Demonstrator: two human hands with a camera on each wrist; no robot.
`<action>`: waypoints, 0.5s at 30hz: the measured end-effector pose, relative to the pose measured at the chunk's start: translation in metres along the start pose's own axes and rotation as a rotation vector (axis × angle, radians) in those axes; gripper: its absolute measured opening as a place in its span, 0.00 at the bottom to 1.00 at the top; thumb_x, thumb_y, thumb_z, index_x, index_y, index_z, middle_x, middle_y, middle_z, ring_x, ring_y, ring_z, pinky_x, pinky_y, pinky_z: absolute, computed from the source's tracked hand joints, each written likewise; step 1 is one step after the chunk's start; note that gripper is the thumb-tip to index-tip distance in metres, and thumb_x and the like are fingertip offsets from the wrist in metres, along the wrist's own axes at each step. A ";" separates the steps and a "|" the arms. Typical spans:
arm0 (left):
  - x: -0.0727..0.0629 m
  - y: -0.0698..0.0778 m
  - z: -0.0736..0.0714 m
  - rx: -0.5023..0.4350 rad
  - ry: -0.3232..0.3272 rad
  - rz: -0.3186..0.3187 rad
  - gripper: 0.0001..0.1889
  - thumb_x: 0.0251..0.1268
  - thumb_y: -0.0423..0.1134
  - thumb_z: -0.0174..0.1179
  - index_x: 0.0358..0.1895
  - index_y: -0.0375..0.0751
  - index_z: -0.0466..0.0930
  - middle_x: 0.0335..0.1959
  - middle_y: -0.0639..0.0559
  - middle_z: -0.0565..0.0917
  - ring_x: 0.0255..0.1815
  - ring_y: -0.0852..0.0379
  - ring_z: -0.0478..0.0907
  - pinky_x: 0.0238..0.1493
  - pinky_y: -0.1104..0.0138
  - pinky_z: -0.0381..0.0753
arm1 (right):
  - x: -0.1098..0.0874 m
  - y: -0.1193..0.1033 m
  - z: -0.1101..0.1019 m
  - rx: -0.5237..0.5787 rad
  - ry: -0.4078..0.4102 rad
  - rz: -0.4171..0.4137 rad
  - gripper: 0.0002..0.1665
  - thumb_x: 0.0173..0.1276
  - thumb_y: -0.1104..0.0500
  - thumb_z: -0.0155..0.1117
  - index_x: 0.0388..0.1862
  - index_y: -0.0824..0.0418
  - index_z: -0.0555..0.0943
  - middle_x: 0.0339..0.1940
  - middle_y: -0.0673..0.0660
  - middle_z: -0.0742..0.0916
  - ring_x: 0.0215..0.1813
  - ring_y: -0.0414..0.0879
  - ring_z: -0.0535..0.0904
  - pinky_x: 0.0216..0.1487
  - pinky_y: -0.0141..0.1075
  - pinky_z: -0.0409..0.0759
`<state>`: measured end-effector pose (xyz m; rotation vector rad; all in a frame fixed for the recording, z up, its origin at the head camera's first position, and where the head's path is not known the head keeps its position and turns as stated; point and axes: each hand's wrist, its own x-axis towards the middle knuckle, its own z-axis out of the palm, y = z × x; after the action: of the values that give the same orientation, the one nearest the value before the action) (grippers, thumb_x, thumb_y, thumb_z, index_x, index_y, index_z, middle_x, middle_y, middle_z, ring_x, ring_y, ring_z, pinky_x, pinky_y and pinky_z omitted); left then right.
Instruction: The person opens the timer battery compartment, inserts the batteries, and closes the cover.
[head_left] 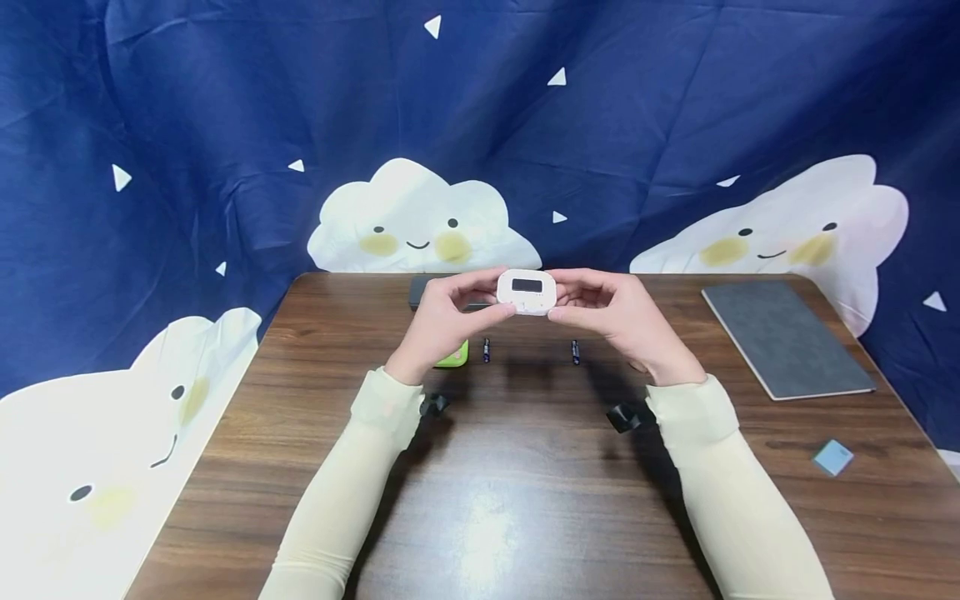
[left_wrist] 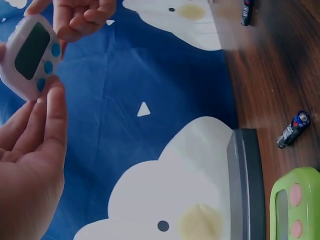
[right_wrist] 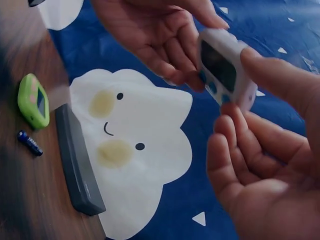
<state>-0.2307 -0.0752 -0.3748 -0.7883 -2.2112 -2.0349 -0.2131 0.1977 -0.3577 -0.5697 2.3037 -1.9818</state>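
Both hands hold a small white digital timer [head_left: 527, 306] up above the table, one at each side. Its face with a dark screen [left_wrist: 33, 51] and blue buttons shows in the wrist views; the head view shows its other side with a dark rectangle [head_left: 527, 285]. My left hand [head_left: 442, 319] pinches one end between thumb and fingers. The other end is pinched the same way by my right hand [head_left: 618, 317]. Below, on the table, lie two dark blue batteries, one to the left [head_left: 486, 350] and one to the right [head_left: 575, 352].
A green timer [left_wrist: 305, 200] with pink buttons lies near the left battery, partly hidden by the left hand in the head view. Behind it is a long dark grey box [right_wrist: 77, 160]. A grey notebook [head_left: 787, 340] and blue sticky notes [head_left: 832, 457] lie at the right.
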 end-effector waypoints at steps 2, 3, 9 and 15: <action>-0.001 0.002 0.000 -0.036 -0.022 0.006 0.25 0.67 0.28 0.77 0.68 0.33 0.88 0.56 0.36 0.93 0.50 0.59 0.90 0.62 0.60 0.92 | -0.001 0.001 -0.002 0.068 -0.030 -0.002 0.28 0.70 0.72 0.79 0.69 0.67 0.87 0.50 0.47 0.96 0.48 0.40 0.91 0.51 0.29 0.92; -0.001 0.002 0.000 -0.049 -0.033 0.007 0.25 0.67 0.27 0.76 0.68 0.32 0.87 0.57 0.35 0.93 0.50 0.59 0.90 0.62 0.60 0.92 | -0.001 0.002 -0.003 0.102 -0.046 -0.004 0.28 0.70 0.73 0.77 0.68 0.68 0.87 0.52 0.47 0.96 0.49 0.40 0.91 0.52 0.30 0.92; -0.002 0.003 0.000 -0.089 -0.056 -0.011 0.25 0.70 0.26 0.74 0.70 0.30 0.86 0.59 0.33 0.91 0.49 0.60 0.90 0.58 0.70 0.91 | 0.001 0.009 -0.004 0.207 -0.074 -0.029 0.27 0.71 0.78 0.73 0.66 0.64 0.89 0.55 0.48 0.96 0.50 0.39 0.92 0.53 0.30 0.92; 0.000 -0.002 -0.001 -0.062 -0.030 -0.038 0.24 0.72 0.31 0.75 0.70 0.37 0.87 0.59 0.37 0.93 0.50 0.58 0.92 0.54 0.71 0.92 | 0.003 0.011 0.000 0.212 0.002 -0.031 0.25 0.70 0.77 0.75 0.64 0.63 0.90 0.47 0.48 0.96 0.47 0.39 0.91 0.50 0.29 0.91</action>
<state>-0.2317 -0.0761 -0.3770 -0.7941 -2.2053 -2.1327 -0.2190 0.1978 -0.3681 -0.5883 2.0608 -2.2044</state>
